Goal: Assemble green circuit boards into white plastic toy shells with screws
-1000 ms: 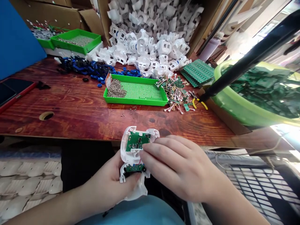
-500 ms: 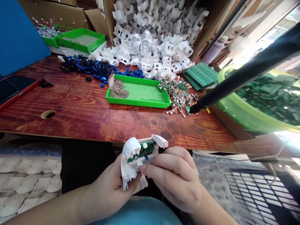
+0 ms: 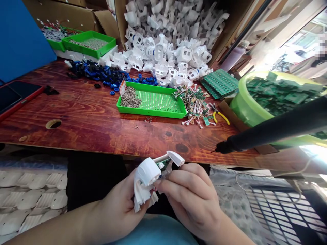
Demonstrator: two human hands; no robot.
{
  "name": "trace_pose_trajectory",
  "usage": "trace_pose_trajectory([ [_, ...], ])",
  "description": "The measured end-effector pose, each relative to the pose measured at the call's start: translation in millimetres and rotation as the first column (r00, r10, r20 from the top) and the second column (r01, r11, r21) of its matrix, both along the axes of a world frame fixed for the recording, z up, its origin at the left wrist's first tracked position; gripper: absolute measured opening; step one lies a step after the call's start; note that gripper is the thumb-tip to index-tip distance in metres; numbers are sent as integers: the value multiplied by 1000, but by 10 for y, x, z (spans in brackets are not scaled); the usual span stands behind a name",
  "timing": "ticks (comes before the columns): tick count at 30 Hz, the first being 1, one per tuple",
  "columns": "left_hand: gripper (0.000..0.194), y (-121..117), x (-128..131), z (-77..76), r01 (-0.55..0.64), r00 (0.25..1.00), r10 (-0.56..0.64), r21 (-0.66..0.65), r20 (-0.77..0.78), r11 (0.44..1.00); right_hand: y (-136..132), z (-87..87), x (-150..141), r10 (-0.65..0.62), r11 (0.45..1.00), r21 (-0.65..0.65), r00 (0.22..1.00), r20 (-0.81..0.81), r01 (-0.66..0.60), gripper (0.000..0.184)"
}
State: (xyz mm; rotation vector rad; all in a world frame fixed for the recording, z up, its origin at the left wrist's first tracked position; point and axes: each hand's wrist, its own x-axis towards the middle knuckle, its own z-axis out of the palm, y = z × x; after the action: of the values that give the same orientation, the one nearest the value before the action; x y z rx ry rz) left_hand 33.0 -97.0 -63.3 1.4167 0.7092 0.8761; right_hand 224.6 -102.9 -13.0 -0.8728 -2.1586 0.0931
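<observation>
My left hand (image 3: pixel 120 200) is closed around a white plastic housing (image 3: pixel 146 172), just in front of the table's edge. Inside it a green circuit board (image 3: pixel 161 164) with a small white socket shows in part; the housing's curved wall hides the rest. My right hand (image 3: pixel 190 194) is closed at the housing's open side, thumb and index finger pinched together. A short bit of red wire (image 3: pixel 154 188) shows at these fingertips, and its ends are hidden. Right of the hands, a black power screwdriver (image 3: pixel 255 136) hangs with its bit above the table edge.
A green tray (image 3: pixel 163 113) of screws stands mid-table, with wired boards (image 3: pixel 195 102) and yellow-handled pliers (image 3: pixel 221 115) to its right. White housings (image 3: pixel 163 51) and blue-black parts (image 3: pixel 102 73) pile behind. A tub (image 3: pixel 241 105) of green boards is at right; a phone (image 3: pixel 19 97) lies left.
The housing has tilted in my hands, so less of the board shows and its outer wall faces me more. The screwdriver has swung nearer, uncovering the pliers.
</observation>
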Motion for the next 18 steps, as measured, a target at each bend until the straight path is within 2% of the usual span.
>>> trace_pose_trajectory([
  [4,59,3,-35,28,95,980,-65,156,-186,983,-8,-1,-34,-28,999,-35,999,-24,27,18],
  [9,57,35,-69,47,106,965,-70,135,-251,985,25,-37,-77,-103,989,-115,991,-84,93,16],
  [12,55,67,-45,121,135,962,-104,108,-251,985,36,-64,-65,-99,981,-180,985,-144,72,15],
  [15,51,89,22,191,164,981,-170,-68,-91,984,20,-54,-6,-82,978,-206,974,-212,37,27],
  [18,50,107,89,194,175,981,-139,-302,135,937,-13,-23,88,-38,976,-216,965,-261,-20,39],
])
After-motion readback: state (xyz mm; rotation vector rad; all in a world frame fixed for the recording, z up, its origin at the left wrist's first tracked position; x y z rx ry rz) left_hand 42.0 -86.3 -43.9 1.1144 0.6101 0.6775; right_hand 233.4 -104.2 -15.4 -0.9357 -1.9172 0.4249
